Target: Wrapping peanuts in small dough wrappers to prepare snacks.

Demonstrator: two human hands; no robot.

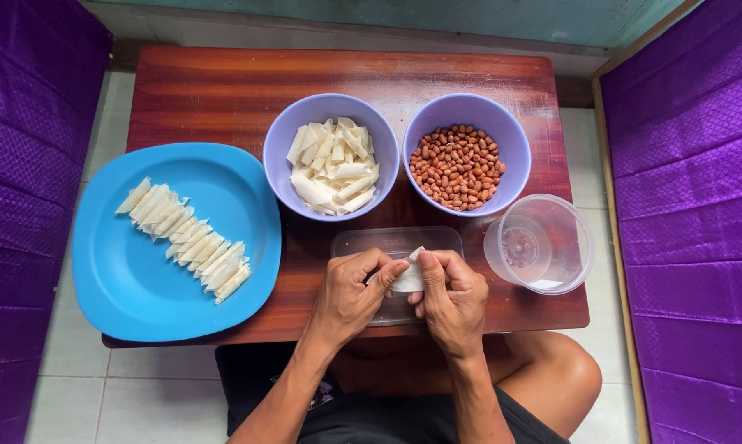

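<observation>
Both hands meet over the front edge of a small wooden table (223,90). My left hand (350,292) and my right hand (451,298) pinch one small white pastry wrapper (409,276) between their fingertips. Under them lies a clear rectangular plastic lid (362,240). A lilac bowl (282,144) of cut white wrapper strips stands just behind. Beside it a second lilac bowl (469,107) holds red-skinned peanuts (457,167).
A blue plate (124,279) at the left carries a diagonal row of several folded white rolls (186,237). A clear round plastic tub (543,244) sits at the right front. Purple quilted cushions (691,205) flank the table on both sides. White floor tiles show beneath.
</observation>
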